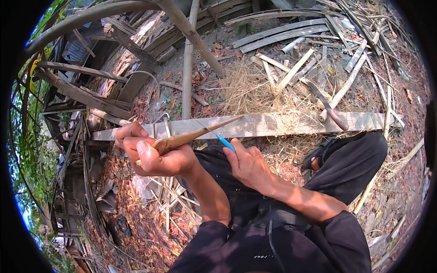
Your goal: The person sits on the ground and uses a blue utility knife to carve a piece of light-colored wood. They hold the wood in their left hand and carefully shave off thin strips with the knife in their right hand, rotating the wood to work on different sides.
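Note:
My left hand (154,152) is closed around the thick end of a tan, tapered piece (195,135), wood or bamboo by its look, whose thin point reaches to the right. In my right hand (250,164) is a small knife with a blue handle (225,143). Its thin blade (203,126) lies at the tapered piece; whether it cuts in, I cannot tell. Beyond both hands runs a long grey plank (266,123). A large knife with a wooden handle (336,119) rests across the plank to the right.
Pale shavings (246,91) are heaped behind the plank, among split bamboo strips (296,73). Upright poles (188,68) stand ahead. Old timbers (86,93) are stacked at the left. More thin strips (170,200) lie on the leaf-strewn ground beside my legs.

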Motion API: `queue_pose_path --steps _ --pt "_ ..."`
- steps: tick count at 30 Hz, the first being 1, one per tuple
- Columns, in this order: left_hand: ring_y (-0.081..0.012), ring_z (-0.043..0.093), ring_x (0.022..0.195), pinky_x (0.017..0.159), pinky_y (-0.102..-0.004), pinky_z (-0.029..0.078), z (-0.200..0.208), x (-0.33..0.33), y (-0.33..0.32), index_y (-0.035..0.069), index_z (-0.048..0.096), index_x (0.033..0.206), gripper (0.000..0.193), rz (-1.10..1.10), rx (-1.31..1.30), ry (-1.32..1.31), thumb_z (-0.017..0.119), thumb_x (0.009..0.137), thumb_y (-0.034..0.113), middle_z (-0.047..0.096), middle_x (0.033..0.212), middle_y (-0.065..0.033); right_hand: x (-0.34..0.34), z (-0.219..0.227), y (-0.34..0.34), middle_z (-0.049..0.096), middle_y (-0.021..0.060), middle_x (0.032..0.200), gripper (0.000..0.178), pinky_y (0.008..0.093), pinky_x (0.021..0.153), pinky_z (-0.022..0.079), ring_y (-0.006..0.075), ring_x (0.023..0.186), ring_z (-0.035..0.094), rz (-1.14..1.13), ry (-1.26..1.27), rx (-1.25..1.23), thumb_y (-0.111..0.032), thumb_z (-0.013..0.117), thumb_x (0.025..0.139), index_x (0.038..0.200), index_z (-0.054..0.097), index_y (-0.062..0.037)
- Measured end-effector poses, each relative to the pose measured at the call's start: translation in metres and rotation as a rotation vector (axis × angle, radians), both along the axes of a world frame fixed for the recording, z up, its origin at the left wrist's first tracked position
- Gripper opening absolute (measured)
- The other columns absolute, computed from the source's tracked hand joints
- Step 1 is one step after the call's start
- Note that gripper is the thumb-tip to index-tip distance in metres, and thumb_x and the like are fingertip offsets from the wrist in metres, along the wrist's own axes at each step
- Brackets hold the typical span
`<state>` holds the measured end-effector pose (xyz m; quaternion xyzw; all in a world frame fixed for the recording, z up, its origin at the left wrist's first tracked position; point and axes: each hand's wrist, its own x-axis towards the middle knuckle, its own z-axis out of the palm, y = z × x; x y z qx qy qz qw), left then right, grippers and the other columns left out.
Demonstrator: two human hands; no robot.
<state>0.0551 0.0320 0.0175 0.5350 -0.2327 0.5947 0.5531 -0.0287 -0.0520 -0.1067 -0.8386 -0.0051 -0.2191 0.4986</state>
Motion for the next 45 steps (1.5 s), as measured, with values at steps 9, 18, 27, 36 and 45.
queue_pose_path --steps 9,18,27,36,45 --pt "-0.0189 0.042 0.065 0.062 -0.0302 0.035 0.0 0.002 -0.001 0.001 0.042 0.063 0.029 0.193 0.021 -0.001 0.038 0.078 0.026 0.044 0.068 -0.0081 -0.005 -0.09 -0.055 0.059 0.0281 0.07 0.045 0.0515 0.068 0.046 0.0478 0.071 0.058 -0.09 0.589 -0.002 -0.034 0.034 0.098 0.087 0.056 0.0047" --pt "-0.0195 0.043 0.068 0.063 -0.0318 0.035 0.001 -0.01 -0.017 0.001 0.039 0.063 0.032 0.218 -0.037 0.062 0.038 0.08 0.028 0.042 0.07 -0.0094 0.001 -0.01 -0.014 0.053 0.0278 0.061 0.037 0.049 0.053 0.04 0.0465 0.065 0.056 0.019 0.327 0.234 -0.029 0.039 0.098 0.088 0.053 0.0039" --pt "-0.0185 0.045 0.07 0.063 -0.0315 0.037 0.002 -0.005 -0.013 0.001 0.043 0.065 0.027 0.14 -0.141 0.036 0.042 0.078 0.025 0.044 0.073 -0.0079 0.003 0.01 -0.02 0.056 0.0262 0.059 0.039 0.0502 0.057 0.044 0.0455 0.061 0.058 0.012 0.171 0.221 -0.031 0.04 0.097 0.086 0.055 0.0045" --pt "-0.0224 0.052 0.082 0.079 -0.0354 0.043 -0.002 -0.002 0.001 -0.006 0.057 0.08 0.035 0.156 -0.232 0.069 0.043 0.083 0.026 0.054 0.083 -0.013 0.023 -0.043 -0.035 0.052 0.0269 0.056 0.037 0.0506 0.053 0.041 0.047 0.058 0.054 -0.048 0.3 0.228 -0.029 0.043 0.096 0.084 0.053 0.0046" --pt "-0.0214 0.046 0.079 0.078 -0.033 0.039 0.005 0.0 -0.006 -0.003 0.047 0.071 0.03 0.122 -0.22 0.079 0.038 0.08 0.024 0.048 0.08 -0.0105 0.067 -0.117 -0.059 0.053 0.0265 0.055 0.036 0.0494 0.053 0.043 0.0459 0.057 0.056 -0.108 0.41 0.062 -0.03 0.041 0.097 0.087 0.051 0.0031"
